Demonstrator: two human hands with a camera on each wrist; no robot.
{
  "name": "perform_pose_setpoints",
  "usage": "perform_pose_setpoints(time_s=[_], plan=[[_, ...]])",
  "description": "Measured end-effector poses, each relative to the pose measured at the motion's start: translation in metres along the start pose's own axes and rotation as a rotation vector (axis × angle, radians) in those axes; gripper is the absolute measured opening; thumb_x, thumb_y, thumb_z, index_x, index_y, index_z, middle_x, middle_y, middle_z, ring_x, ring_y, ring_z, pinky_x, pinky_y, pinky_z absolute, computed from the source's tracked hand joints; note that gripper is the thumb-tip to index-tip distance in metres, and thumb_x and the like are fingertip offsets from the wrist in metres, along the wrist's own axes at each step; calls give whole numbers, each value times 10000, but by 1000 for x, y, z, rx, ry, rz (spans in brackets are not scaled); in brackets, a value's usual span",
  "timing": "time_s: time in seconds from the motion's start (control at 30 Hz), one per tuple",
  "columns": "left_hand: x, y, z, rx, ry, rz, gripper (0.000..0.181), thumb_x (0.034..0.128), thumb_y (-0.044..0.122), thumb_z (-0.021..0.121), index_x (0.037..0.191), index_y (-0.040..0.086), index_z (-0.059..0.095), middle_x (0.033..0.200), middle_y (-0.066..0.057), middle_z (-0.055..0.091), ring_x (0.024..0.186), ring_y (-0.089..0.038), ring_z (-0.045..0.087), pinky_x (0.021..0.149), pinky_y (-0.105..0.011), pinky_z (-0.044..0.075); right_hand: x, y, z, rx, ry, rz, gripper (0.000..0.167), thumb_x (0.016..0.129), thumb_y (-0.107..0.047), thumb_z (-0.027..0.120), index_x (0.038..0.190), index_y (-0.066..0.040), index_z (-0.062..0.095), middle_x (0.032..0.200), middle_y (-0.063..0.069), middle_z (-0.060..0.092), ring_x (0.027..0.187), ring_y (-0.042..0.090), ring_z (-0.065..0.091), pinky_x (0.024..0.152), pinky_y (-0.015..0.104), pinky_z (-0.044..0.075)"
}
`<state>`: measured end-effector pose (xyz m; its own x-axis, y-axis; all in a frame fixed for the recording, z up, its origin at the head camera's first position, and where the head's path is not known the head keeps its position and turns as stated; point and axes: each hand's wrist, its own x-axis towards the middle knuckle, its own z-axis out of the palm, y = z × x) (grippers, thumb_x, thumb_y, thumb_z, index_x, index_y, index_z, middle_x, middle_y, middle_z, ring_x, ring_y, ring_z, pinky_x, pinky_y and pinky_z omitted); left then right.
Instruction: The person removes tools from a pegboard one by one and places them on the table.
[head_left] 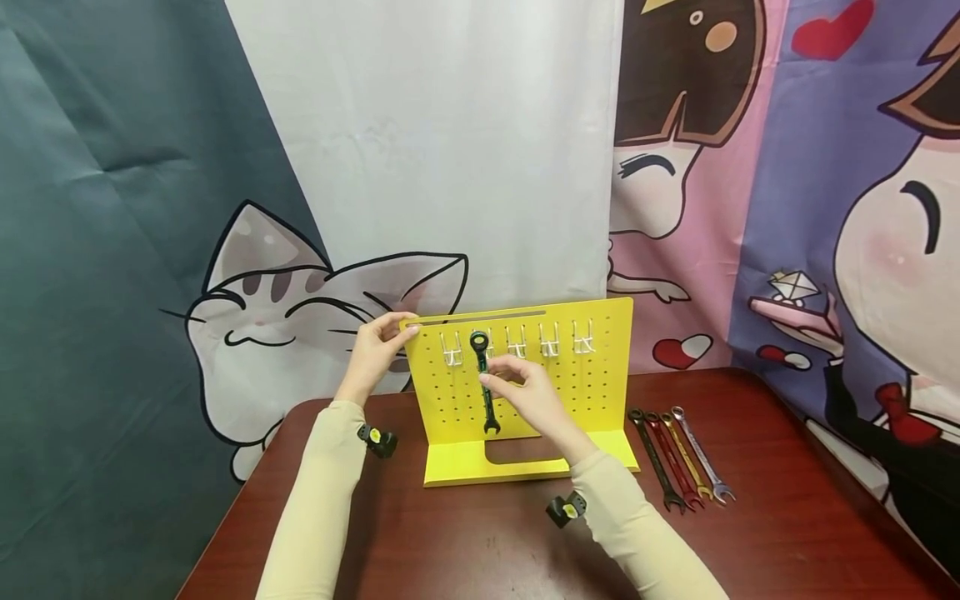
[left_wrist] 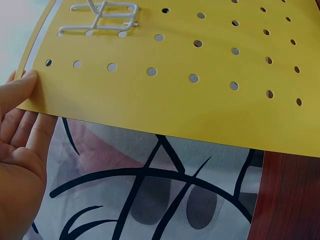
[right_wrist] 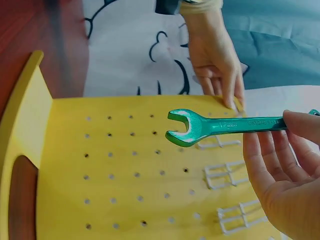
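My right hand [head_left: 534,398] pinches a green combination wrench [right_wrist: 225,126] by its shaft, in front of the yellow pegboard [head_left: 525,392]. In the head view the wrench hangs nearly upright, ring end up and open jaw down. My left hand [head_left: 372,354] grips the pegboard's upper left corner, thumb on the front face and fingers behind, as the left wrist view shows. Several white wire hooks [head_left: 583,337] sit in a row along the board's upper part. The wrench and right hand partly cover one hook.
On the dark red wooden table [head_left: 480,542], right of the pegboard, lie a black wrench [head_left: 655,457], a red wrench [head_left: 678,462], a gold wrench [head_left: 686,454] and a silver wrench [head_left: 702,454] side by side. A cartoon-printed curtain [head_left: 450,150] hangs behind the table.
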<state>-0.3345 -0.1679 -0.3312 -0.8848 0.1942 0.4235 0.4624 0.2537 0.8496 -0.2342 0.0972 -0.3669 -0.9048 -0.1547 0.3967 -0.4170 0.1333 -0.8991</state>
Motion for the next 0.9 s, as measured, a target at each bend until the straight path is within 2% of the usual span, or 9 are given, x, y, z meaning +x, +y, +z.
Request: perform_pose_setpoints(time_s=[0.1,0.27,0.63,0.9], plan=[[0,0,0,4,4,0,312,959,204,723,1214,27,692,1070,-199,713,902,-260,697,831,-300,557,-1,-5,-10,-2,22,14,263,963,-203,710,1168,-39,700,1031,95,717,868,234,692,838,435,568],[2,-5,0,0,10,2,309,948,224,737,1196,44,699,1039,-159,719,853,-165,690,797,-247,553,-3,-11,-28,7,61,15,281,959,-222,718,1170,-37,704,1039,107,704,891,245,684,823,407,573],[1,-6,0,4,10,6,318,943,244,742,1196,55,703,1046,-143,724,854,-162,693,816,-246,544,-11,-30,-72,0,136,8,300,960,-190,713,1192,-3,676,1035,107,686,873,194,656,830,367,569],[1,-4,0,11,14,7,316,946,242,739,1196,52,701,1050,-146,722,854,-183,686,806,-250,546,-17,-37,-100,-49,199,-10,323,968,-201,707,1211,8,662,996,16,703,852,141,667,798,310,569]])
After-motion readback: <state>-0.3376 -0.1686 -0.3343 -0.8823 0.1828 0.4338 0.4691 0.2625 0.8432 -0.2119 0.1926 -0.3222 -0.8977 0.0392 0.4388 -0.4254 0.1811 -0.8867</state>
